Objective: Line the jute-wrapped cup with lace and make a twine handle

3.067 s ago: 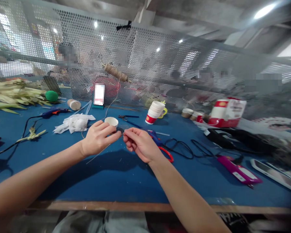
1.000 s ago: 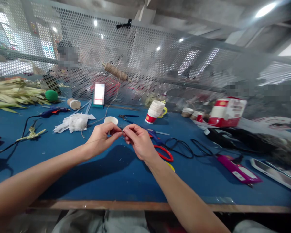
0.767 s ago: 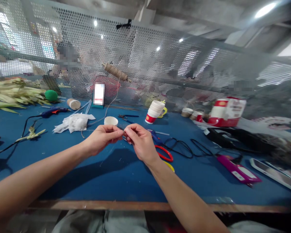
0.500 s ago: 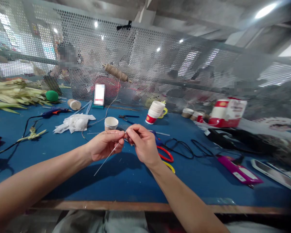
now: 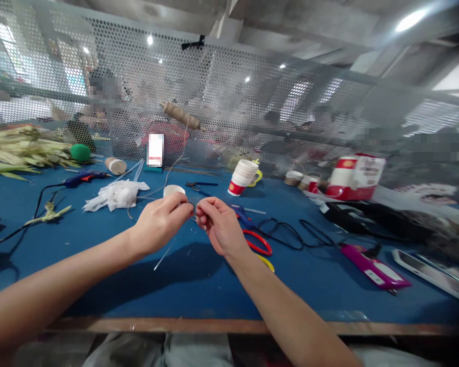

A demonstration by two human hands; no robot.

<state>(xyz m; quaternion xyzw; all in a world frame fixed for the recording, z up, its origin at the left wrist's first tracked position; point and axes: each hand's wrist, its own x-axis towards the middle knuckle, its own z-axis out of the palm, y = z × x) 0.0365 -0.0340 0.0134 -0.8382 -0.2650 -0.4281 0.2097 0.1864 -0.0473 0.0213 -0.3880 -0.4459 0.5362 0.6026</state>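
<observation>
The left hand [image 5: 162, 221] and the right hand [image 5: 220, 224] are brought nearly fingertip to fingertip above the middle of the bench [image 5: 199, 298]. A thin strand [image 5: 161, 259], seemingly a wire, is pinched in the curled fingers of the left hand, its free end slanted down toward the near left. Thumb and fingers of the right hand are drawn together; whether anything is gripped there cannot be told.

Just beyond the left hand, a white paper cup [image 5: 174, 190] is partly hidden. Farther left, crumpled white tissue [image 5: 117, 195] and a blue glue gun [image 5: 84, 177] are laid out, with corn husks [image 5: 21, 148] heaped at the far left beside a green ball [image 5: 80, 152].

Beyond the hands, pliers [image 5: 207, 184] are seen, and to their right a tilted stack of paper cups [image 5: 240, 179]. Near the right wrist, a red handle loop [image 5: 270, 249] and a yellow handle loop [image 5: 269, 263] are partly covered by the forearm. A spool of twine [image 5: 180, 115] is mounted on the perforated panel [image 5: 233, 86] above a lit phone [image 5: 155, 150]; at right, a purple power strip [image 5: 375, 267] is placed.
</observation>
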